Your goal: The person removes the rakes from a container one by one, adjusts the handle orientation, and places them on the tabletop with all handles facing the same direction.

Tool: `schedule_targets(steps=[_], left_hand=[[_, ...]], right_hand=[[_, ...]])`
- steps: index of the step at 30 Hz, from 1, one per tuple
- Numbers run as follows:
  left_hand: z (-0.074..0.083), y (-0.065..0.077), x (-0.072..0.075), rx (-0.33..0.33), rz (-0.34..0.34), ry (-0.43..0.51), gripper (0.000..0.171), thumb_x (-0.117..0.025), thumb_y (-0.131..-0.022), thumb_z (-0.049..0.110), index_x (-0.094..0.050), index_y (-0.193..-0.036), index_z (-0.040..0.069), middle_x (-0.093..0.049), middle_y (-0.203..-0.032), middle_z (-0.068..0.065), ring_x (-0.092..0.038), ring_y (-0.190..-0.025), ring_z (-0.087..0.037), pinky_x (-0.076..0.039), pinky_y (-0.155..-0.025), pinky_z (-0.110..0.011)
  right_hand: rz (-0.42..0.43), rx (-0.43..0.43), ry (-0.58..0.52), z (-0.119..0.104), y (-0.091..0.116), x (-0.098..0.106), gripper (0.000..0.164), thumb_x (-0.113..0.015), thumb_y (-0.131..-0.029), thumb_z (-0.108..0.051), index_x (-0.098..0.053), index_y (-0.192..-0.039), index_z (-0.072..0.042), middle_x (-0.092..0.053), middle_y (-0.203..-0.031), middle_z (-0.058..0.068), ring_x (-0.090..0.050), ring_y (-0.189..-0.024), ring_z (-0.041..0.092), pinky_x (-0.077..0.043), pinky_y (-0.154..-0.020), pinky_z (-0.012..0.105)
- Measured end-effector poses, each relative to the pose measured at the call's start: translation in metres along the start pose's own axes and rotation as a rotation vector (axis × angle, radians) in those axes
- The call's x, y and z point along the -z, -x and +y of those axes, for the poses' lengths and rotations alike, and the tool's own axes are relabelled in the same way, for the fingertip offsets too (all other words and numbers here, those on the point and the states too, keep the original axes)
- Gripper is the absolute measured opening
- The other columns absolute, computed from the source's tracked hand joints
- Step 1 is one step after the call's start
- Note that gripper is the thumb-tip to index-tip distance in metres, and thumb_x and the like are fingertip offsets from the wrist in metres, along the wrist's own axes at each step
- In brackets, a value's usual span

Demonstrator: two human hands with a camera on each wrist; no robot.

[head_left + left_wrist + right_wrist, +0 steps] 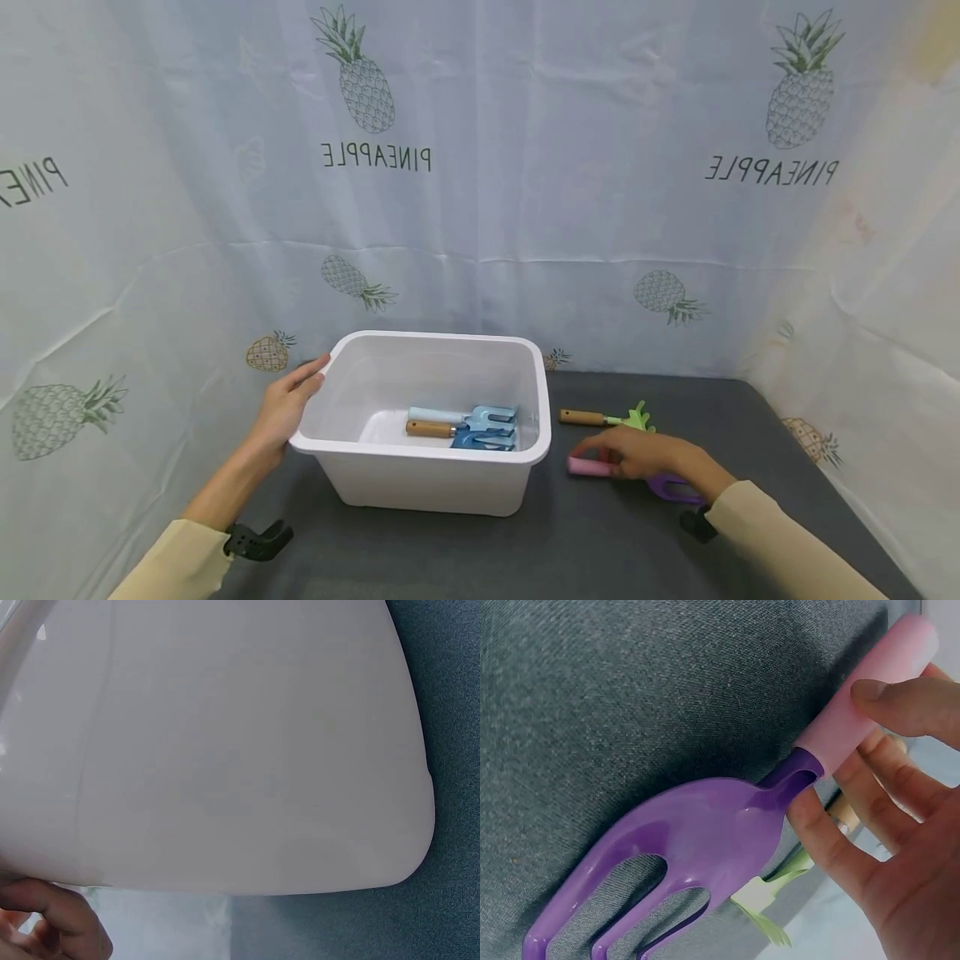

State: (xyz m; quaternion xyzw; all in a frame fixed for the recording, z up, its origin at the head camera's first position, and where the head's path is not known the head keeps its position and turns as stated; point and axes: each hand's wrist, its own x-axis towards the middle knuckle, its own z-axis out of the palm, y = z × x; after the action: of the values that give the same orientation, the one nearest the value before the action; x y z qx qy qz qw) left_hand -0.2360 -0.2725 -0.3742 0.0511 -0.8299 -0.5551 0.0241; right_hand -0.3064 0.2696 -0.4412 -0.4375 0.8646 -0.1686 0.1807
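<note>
My left hand (pixel 283 412) grips the left rim of a white plastic tub (pixel 427 483), whose side wall fills most of the left wrist view. To the right of the tub, my right hand (pixel 633 450) holds a purple hand fork (pixel 712 814) by its pink handle (pixel 588 467). The thumb lies over the handle, with the fingers beneath it. The fork's purple tines are close over the dark table surface. Inside the tub lie a hand fork with a light blue handle (pixel 435 414) and a blue fork with a wooden handle (pixel 429 429).
Just beyond my right hand lies a green hand rake (pixel 637 417) with a wooden handle, on the dark grey tabletop (pixel 720 408). A pale curtain (pixel 525 208) printed with pineapples hangs behind the table and along both sides.
</note>
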Motion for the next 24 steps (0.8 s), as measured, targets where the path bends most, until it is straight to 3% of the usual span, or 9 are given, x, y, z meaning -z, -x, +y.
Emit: schedule_targets(steps=[24], left_hand=[[0.0018, 0.001, 0.0002, -0.018, 0.006, 0.016, 0.057, -0.038, -0.112, 0.039, -0.03, -0.164, 0.016, -0.023, -0.172, -0.013, -0.029, -0.156, -0.042, -0.036, -0.119, -0.06]], right_hand=[[0.012, -0.068, 0.056, -0.0061, -0.0065, 0.0004, 0.052, -0.072, -0.089, 0.002, -0.068, -0.134, -0.022, -0.069, -0.094, -0.005, -0.058, -0.079, 0.001, -0.052, -0.07, 0.025]])
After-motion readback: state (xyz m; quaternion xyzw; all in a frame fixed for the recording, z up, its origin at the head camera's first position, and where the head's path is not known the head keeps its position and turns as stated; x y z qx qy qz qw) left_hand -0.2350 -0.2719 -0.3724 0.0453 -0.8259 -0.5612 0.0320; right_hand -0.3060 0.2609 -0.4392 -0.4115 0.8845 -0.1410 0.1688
